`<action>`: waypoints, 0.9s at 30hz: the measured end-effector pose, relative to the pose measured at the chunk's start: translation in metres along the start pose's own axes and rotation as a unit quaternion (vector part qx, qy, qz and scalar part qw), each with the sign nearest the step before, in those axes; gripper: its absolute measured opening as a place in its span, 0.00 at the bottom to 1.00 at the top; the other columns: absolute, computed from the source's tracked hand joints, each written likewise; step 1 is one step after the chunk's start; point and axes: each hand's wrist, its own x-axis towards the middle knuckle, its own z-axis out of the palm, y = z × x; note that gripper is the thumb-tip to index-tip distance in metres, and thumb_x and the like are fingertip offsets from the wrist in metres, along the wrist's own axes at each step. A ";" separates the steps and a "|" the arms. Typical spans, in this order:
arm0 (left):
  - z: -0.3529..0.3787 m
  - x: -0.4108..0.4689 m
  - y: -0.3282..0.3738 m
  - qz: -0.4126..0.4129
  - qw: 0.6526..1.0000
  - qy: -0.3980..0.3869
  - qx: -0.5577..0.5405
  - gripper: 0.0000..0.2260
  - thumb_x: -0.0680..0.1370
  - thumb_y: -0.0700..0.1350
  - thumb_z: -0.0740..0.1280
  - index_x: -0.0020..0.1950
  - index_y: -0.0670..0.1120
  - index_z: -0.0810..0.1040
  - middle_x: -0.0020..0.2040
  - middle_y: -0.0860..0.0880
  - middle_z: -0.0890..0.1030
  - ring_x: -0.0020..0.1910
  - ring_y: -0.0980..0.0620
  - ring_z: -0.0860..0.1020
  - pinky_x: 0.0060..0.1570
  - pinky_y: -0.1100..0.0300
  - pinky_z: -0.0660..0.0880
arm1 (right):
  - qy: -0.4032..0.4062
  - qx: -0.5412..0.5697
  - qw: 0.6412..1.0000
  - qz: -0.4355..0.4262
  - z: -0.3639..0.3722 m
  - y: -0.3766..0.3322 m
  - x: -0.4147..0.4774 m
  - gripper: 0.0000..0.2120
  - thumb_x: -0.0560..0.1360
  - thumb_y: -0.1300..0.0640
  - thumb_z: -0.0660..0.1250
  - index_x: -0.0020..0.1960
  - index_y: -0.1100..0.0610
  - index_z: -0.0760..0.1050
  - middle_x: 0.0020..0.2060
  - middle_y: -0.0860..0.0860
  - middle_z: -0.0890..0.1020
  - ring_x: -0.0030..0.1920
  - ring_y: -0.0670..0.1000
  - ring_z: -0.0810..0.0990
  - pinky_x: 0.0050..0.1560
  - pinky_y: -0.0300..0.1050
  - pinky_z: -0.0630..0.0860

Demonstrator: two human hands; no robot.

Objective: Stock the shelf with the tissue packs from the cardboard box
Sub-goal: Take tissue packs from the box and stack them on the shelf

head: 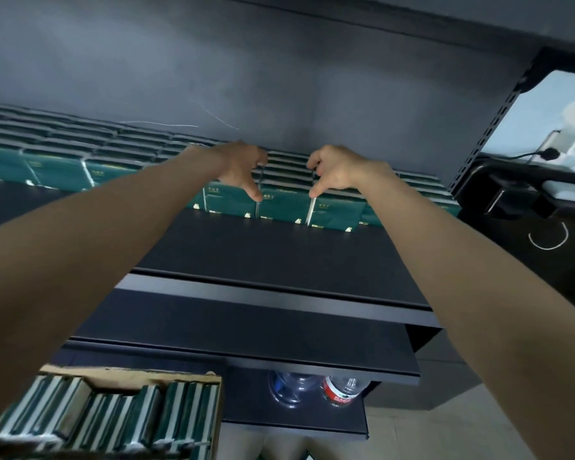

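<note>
Dark green tissue packs stand in stacked rows along the back of the black shelf (279, 254). My left hand (241, 169) and my right hand (334, 171) reach in together and grip one stack of tissue packs (284, 202) from either side, fingers curled over its top, thumbs pressing down its front edges. The stack sits on the shelf between neighbouring stacks, in the front row right of centre. At the lower left is the cardboard box (130, 376), open, with several more tissue packs (113, 419) standing on edge inside.
More green packs (63, 154) fill the shelf's left side, deeper and higher. Bare shelf board lies in front of the gripped stack. Two clear plastic bottles (342, 390) stand on a lower shelf. A perforated upright (488, 127) and a dark stand with cables bound the right.
</note>
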 end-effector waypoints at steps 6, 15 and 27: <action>-0.020 -0.078 -0.052 -0.013 0.999 -0.049 0.014 0.39 0.67 0.53 0.77 0.73 0.44 0.65 0.65 0.46 0.76 0.62 0.44 0.74 0.63 0.52 0.69 | -0.010 -0.020 1.000 -0.007 0.006 -0.091 -0.038 0.32 0.70 0.57 0.75 0.71 0.56 0.68 0.67 0.54 0.74 0.64 0.55 0.74 0.55 0.41 0.68; 0.002 -0.202 -0.178 -0.016 0.995 -0.096 0.013 0.38 0.68 0.54 0.76 0.73 0.46 0.65 0.64 0.47 0.76 0.63 0.44 0.74 0.63 0.52 0.69 | -0.043 0.025 0.999 0.016 0.088 -0.247 -0.073 0.31 0.70 0.55 0.76 0.69 0.54 0.70 0.64 0.53 0.76 0.62 0.55 0.75 0.57 0.44 0.70; 0.114 -0.312 -0.302 -0.084 0.975 -0.195 -0.063 0.38 0.68 0.54 0.76 0.73 0.47 0.65 0.63 0.47 0.76 0.60 0.45 0.74 0.59 0.52 0.71 | -0.163 0.047 0.986 -0.010 0.246 -0.359 -0.066 0.30 0.70 0.55 0.75 0.69 0.53 0.69 0.66 0.54 0.73 0.62 0.56 0.74 0.61 0.54 0.73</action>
